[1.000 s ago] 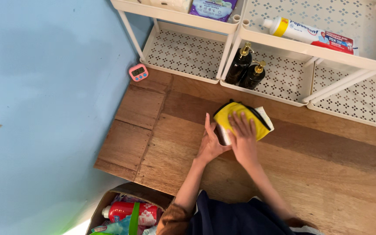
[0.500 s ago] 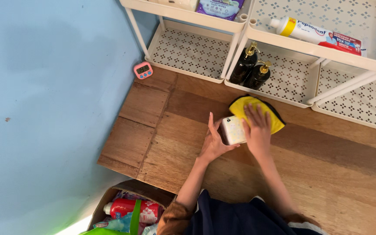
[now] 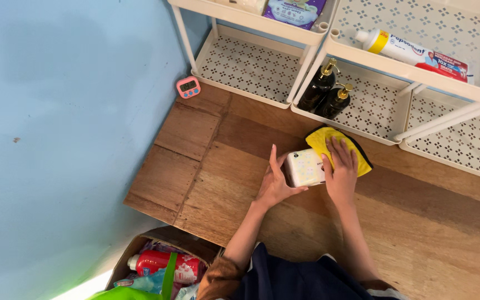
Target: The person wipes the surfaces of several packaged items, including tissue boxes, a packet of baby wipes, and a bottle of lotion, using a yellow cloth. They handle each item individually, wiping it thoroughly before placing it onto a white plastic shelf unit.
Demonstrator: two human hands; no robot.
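Observation:
My left hand [image 3: 274, 183] grips the left end of a small pale packet [image 3: 303, 167] with a faint yellow and green print, held just above the wooden floor [image 3: 212, 166]. My right hand [image 3: 340, 170] lies flat on a yellow cloth with a dark edge [image 3: 329, 143], pressing it over the packet's right end. The cloth covers part of the packet and spills onto the floor behind it.
White perforated shelf racks [image 3: 240, 62] stand at the back. Two dark pump bottles [image 3: 325, 90] sit on the lowest tray, a toothpaste box [image 3: 412, 53] above. A pink timer [image 3: 188, 87] leans by the blue wall [image 3: 56, 122]. A box of items [image 3: 162, 266] sits bottom left.
The packet has come out from under the yellow cloth to the left, now gripped in my left hand. My right hand and the cloth have slid to the right.

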